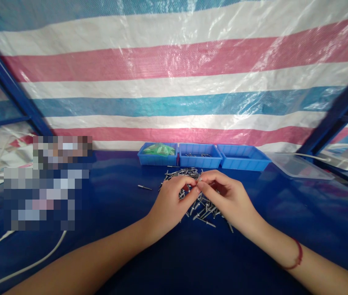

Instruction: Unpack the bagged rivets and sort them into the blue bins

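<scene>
A loose heap of small metal rivets (182, 173) lies on the dark blue table (174, 254), spreading under both hands. My left hand (170, 203) and my right hand (224, 196) meet above the heap, fingertips pinched together around a small metal piece that looks like one rivet (199, 179). Which hand carries it I cannot tell. One stray rivet (144, 187) rests apart to the left. A red cord circles my right wrist.
Three blue plastic bins stand at the table's back: left bin (157, 154) with green bags, middle bin (199, 156) with a few rivets, right bin (243, 158). A clear plastic tray (298, 166) sits at right. White cables (23, 268) trail at left. Striped tarp behind.
</scene>
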`<action>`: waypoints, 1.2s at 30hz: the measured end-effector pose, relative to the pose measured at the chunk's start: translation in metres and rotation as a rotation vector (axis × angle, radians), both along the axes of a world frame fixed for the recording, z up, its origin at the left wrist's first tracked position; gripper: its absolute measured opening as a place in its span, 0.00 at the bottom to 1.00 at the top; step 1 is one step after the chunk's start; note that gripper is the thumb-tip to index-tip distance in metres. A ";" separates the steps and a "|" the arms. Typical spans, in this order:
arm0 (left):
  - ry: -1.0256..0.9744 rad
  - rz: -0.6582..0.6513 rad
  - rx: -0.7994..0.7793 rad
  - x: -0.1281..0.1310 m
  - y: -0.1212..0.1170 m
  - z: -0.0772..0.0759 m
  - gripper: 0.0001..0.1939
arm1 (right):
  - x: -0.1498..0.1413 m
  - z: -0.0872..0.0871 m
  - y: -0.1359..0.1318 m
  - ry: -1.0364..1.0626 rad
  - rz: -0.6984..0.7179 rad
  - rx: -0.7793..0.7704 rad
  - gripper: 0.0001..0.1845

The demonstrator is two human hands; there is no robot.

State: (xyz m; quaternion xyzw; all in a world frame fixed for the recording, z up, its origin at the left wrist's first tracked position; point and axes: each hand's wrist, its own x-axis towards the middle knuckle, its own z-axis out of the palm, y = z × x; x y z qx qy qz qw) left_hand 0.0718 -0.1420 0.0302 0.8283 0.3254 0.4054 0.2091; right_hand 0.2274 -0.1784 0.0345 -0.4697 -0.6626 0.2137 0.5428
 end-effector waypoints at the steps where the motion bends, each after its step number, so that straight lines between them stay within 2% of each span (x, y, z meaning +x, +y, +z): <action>1: 0.004 0.001 -0.004 0.000 0.000 0.000 0.03 | 0.000 0.001 -0.001 -0.023 -0.009 0.016 0.06; 8: -0.058 0.041 -0.021 -0.002 0.001 0.004 0.03 | 0.002 0.004 -0.001 -0.065 0.042 0.069 0.06; 17: -0.103 0.016 0.027 -0.008 0.006 0.008 0.03 | 0.006 -0.001 0.003 0.076 0.029 -0.138 0.10; 23: -0.090 0.026 0.073 -0.010 0.006 0.011 0.02 | 0.010 0.000 0.005 -0.110 0.038 0.004 0.06; 30: -0.059 0.015 0.080 -0.010 0.003 0.014 0.03 | 0.010 0.000 0.004 -0.198 0.154 0.018 0.11; 32: -0.016 0.023 0.083 -0.012 0.006 0.018 0.04 | 0.012 0.004 0.007 -0.232 0.077 0.033 0.13; 34: 0.088 0.050 0.127 -0.018 0.012 0.024 0.06 | 0.017 0.009 0.016 -0.296 -0.088 0.066 0.14; 36: 0.291 0.093 0.216 -0.030 0.023 0.033 0.09 | 0.024 0.014 0.033 -0.408 -0.288 0.105 0.13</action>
